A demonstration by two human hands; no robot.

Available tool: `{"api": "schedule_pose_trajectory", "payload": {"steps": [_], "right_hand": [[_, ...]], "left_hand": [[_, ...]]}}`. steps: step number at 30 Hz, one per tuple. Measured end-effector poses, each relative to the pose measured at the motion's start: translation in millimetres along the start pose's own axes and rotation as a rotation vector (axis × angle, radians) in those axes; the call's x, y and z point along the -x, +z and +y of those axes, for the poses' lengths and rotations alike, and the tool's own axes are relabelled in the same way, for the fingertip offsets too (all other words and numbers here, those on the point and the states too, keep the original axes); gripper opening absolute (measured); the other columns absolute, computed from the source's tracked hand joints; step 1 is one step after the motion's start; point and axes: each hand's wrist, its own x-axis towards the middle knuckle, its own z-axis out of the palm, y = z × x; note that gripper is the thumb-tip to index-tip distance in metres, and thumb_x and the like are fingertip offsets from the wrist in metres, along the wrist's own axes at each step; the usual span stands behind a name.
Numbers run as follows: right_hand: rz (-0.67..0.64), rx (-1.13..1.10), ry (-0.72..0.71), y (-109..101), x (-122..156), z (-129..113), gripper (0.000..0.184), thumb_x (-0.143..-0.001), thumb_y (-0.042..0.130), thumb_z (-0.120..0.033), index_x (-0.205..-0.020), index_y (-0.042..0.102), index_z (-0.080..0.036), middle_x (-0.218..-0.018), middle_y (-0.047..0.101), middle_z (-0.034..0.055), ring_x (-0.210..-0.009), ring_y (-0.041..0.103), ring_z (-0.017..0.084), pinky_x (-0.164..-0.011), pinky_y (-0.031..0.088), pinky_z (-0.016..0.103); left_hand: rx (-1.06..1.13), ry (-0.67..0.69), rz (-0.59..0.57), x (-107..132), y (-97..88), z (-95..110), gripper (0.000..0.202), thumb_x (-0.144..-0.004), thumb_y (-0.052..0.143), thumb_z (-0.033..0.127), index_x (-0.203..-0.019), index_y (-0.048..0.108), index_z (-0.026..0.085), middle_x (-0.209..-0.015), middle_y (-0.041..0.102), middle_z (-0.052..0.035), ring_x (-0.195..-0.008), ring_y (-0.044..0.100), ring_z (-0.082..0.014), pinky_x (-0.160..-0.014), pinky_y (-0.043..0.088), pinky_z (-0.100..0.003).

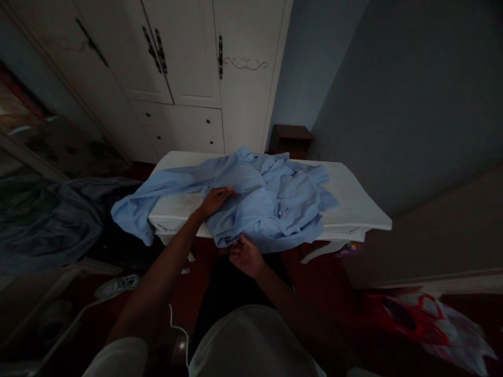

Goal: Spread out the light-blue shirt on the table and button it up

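A light blue shirt (271,201) lies crumpled on a small white table (353,201), with one sleeve hanging off the table's left edge. My left hand (215,200) rests flat on the shirt near its left side, fingers stretched out. My right hand (245,255) is at the table's front edge, its fingers closed on the shirt's lower hem.
A white wardrobe (188,78) with dark handles stands behind the table. A dark wooden stand (291,139) sits in the corner. Grey bedding (47,220) lies at the left. A red and white bag (424,319) is on the floor at the right.
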Motion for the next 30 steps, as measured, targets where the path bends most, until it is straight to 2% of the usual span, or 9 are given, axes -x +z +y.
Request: {"api": "schedule_pose_trajectory", "payload": {"steps": [5, 12, 15, 18, 20, 23, 26, 28, 30], "right_hand": [[-0.056, 0.038, -0.072, 18.1, 15.7, 4.1, 0.024, -0.084, 0.061, -0.023, -0.065, 0.047, -0.021, -0.06, 0.05, -0.0044, -0.051, 0.041, 0.01, -0.051, 0.037, 0.023], [-0.049, 0.305, -0.191, 23.9, 66.2, -3.0, 0.038, -0.084, 0.061, -0.044, -0.061, 0.04, -0.022, -0.053, 0.024, -0.0085, -0.045, 0.02, 0.008, -0.044, 0.028, 0.021], [-0.037, 0.459, -0.237, 28.6, 86.6, -1.6, 0.039, -0.084, 0.058, -0.046, -0.059, 0.041, -0.022, -0.051, 0.025, -0.008, -0.044, 0.023, 0.009, -0.043, 0.028, 0.022], [-0.056, 0.808, -0.457, 47.0, 96.8, -4.9, 0.031, -0.086, 0.058, -0.045, -0.066, 0.054, -0.021, -0.056, 0.043, -0.004, -0.05, 0.039, 0.01, -0.049, 0.037, 0.024], [-0.11, 1.178, -0.702, 65.8, 95.1, -14.0, 0.019, -0.087, 0.06, -0.04, -0.086, 0.066, -0.022, -0.073, 0.057, 0.0002, -0.065, 0.052, 0.013, -0.061, 0.046, 0.027], [-0.204, 1.765, -0.986, 93.0, 78.5, -33.3, 0.027, -0.091, 0.056, -0.03, -0.118, 0.064, -0.027, -0.099, 0.059, 0.0055, -0.087, 0.056, 0.018, -0.081, 0.048, 0.033], [-0.305, 2.157, -0.969, 107.1, 51.3, -46.7, 0.029, -0.09, 0.058, -0.022, -0.118, 0.065, -0.027, -0.098, 0.057, 0.0067, -0.084, 0.056, 0.018, -0.078, 0.047, 0.032], [-0.35, 2.276, -0.915, 109.0, 34.9, -50.2, 0.018, -0.089, 0.058, -0.017, -0.102, 0.07, -0.024, -0.09, 0.058, 0.0067, -0.08, 0.056, 0.019, -0.075, 0.046, 0.031], [-0.377, 2.331, -0.889, 108.5, 26.1, -51.9, 0.019, -0.09, 0.054, -0.013, -0.085, 0.07, -0.021, -0.085, 0.059, 0.0068, -0.079, 0.056, 0.019, -0.074, 0.045, 0.031]], "left_hand": [[0.004, -0.002, -0.025, -3.8, -2.4, -8.2, 0.053, -0.084, 0.052, 0.061, -0.096, 0.074, 0.015, -0.098, 0.074, -0.0059, -0.094, 0.063, -0.0206, -0.088, 0.045, -0.029], [-0.008, 0.037, -0.051, -4.1, -2.0, -9.8, 0.046, -0.086, 0.054, 0.055, -0.095, 0.075, 0.015, -0.094, 0.074, -0.0057, -0.088, 0.063, -0.0192, -0.081, 0.046, -0.028], [0.013, 0.054, -0.041, -4.6, 0.1, -12.9, 0.042, -0.085, 0.055, 0.053, -0.093, 0.075, 0.016, -0.097, 0.074, -0.0054, -0.093, 0.064, -0.0198, -0.087, 0.046, -0.029], [0.041, 0.086, -0.033, -6.7, 1.8, -18.3, 0.039, -0.083, 0.058, 0.05, -0.09, 0.074, 0.016, -0.096, 0.075, -0.0062, -0.093, 0.065, -0.0201, -0.089, 0.047, -0.031], [0.079, 0.093, -0.05, -8.5, 1.7, -21.9, 0.037, -0.081, 0.061, 0.049, -0.089, 0.074, 0.015, -0.095, 0.075, -0.007, -0.091, 0.065, -0.0201, -0.088, 0.047, -0.031], [0.14, 0.093, -0.082, -10.2, -0.6, -25.3, 0.035, -0.079, 0.062, 0.047, -0.088, 0.073, 0.015, -0.094, 0.074, -0.008, -0.09, 0.066, -0.0201, -0.088, 0.048, -0.032], [0.153, 0.113, -0.091, -9.7, -2.8, -25.7, 0.033, -0.079, 0.061, 0.045, -0.086, 0.073, 0.015, -0.093, 0.074, -0.008, -0.091, 0.066, -0.0206, -0.088, 0.049, -0.032], [0.14, 0.128, -0.093, -8.5, -3.0, -25.2, 0.033, -0.079, 0.062, 0.045, -0.086, 0.073, 0.015, -0.093, 0.074, -0.0074, -0.09, 0.066, -0.0207, -0.086, 0.049, -0.032], [0.112, 0.136, -0.092, -7.5, -2.5, -24.9, 0.032, -0.079, 0.062, 0.044, -0.086, 0.073, 0.015, -0.09, 0.074, -0.0065, -0.087, 0.065, -0.02, -0.082, 0.049, -0.03]]}}
